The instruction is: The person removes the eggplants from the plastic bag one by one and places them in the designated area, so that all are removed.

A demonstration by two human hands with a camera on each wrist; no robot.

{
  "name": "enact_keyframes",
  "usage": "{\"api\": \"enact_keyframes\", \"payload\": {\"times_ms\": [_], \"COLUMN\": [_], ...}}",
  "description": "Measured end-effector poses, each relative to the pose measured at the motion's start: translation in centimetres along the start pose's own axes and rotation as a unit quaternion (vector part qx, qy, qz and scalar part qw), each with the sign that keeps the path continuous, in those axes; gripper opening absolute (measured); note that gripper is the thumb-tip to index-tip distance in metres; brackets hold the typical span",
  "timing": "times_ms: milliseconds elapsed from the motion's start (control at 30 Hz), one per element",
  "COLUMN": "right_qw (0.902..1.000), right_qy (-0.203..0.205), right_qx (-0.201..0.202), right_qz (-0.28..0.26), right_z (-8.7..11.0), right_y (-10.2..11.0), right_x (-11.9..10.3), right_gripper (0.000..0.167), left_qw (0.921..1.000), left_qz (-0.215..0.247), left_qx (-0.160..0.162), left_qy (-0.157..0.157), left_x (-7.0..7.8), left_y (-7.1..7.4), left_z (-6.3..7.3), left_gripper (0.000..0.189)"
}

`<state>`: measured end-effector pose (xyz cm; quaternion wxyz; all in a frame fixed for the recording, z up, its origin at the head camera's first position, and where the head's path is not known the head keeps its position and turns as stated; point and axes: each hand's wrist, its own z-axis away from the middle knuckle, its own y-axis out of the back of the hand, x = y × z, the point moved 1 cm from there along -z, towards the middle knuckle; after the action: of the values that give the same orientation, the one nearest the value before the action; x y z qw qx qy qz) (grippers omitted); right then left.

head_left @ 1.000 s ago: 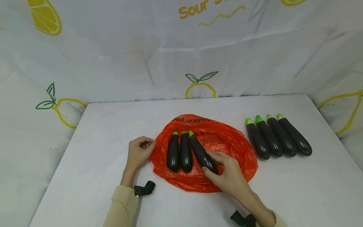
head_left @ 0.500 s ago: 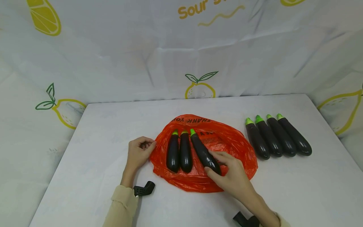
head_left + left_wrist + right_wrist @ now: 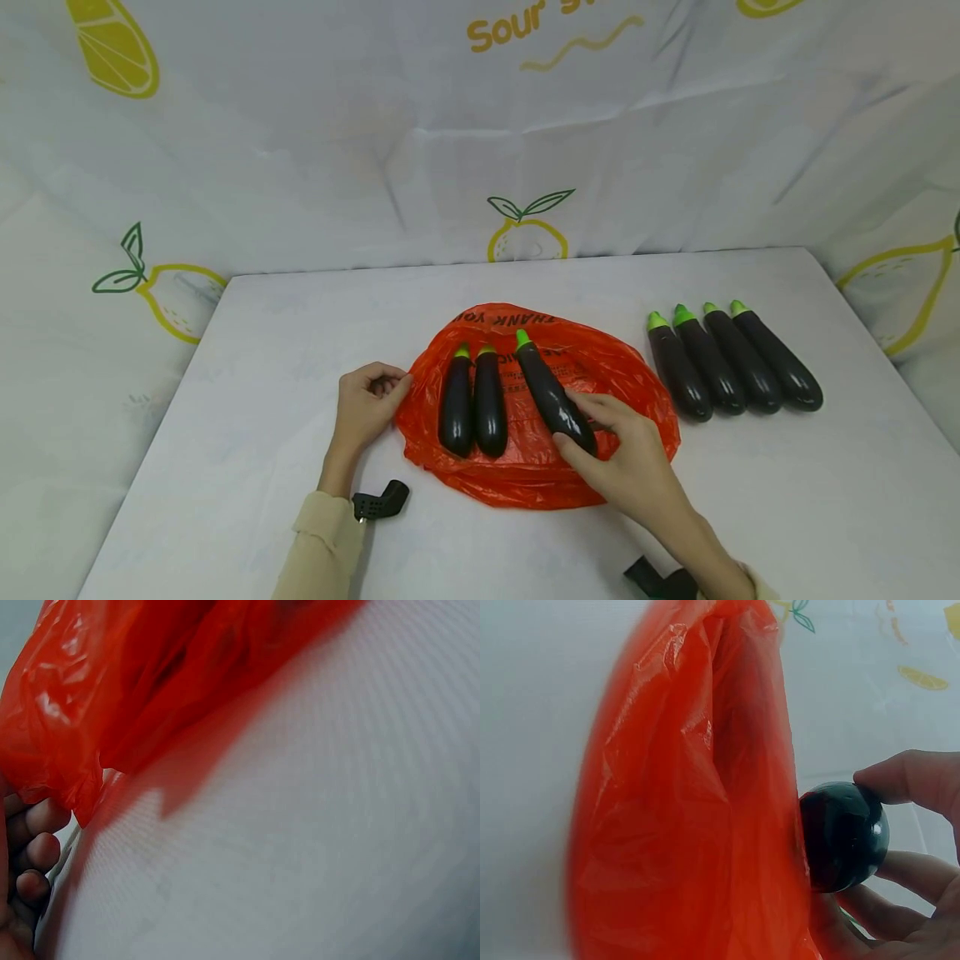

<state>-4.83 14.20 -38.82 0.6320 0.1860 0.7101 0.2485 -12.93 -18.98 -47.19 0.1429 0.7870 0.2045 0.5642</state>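
A red plastic bag (image 3: 517,483) with black lettering lies spread on the table, its mouth facing up. Two eggplants (image 3: 491,404) rest side by side inside its left part. Over the bag's middle, my right hand (image 3: 626,450) grips the fat lower end of a third eggplant (image 3: 551,392), thumb on the near side and fingers on the far side. That eggplant slants, green stem toward the back. In the right wrist view its round dark end (image 3: 847,836) shows between thumb and fingers. My left hand (image 3: 367,404) pinches the bag's left rim, fingers curled.
Several more eggplants (image 3: 723,362) lie in a slanted row on the table at the right, stems to the back. The white table (image 3: 247,433) ends at a cloth backdrop (image 3: 322,167) printed with lemons. A black wrist camera (image 3: 381,500) sits at each wrist.
My right hand has shifted right and slightly up with its eggplant, widening the gap to the other two in the bag. The left hand keeps its place at the rim.
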Motion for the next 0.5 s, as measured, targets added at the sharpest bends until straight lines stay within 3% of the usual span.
{"api": "enact_keyframes", "payload": {"times_ms": [500], "right_qw": [0.9973], "right_qy": [0.024], "right_qx": [0.059], "right_qz": [0.038], "right_z": [0.0], "right_y": [2.1], "right_x": [0.5], "right_gripper": [0.048], "left_qw": [1.0000], "left_qz": [-0.002], "left_qx": [0.000], "left_qy": [-0.002], "left_x": [-0.1], "left_y": [0.1], "left_z": [0.0], "left_gripper": [0.004]}}
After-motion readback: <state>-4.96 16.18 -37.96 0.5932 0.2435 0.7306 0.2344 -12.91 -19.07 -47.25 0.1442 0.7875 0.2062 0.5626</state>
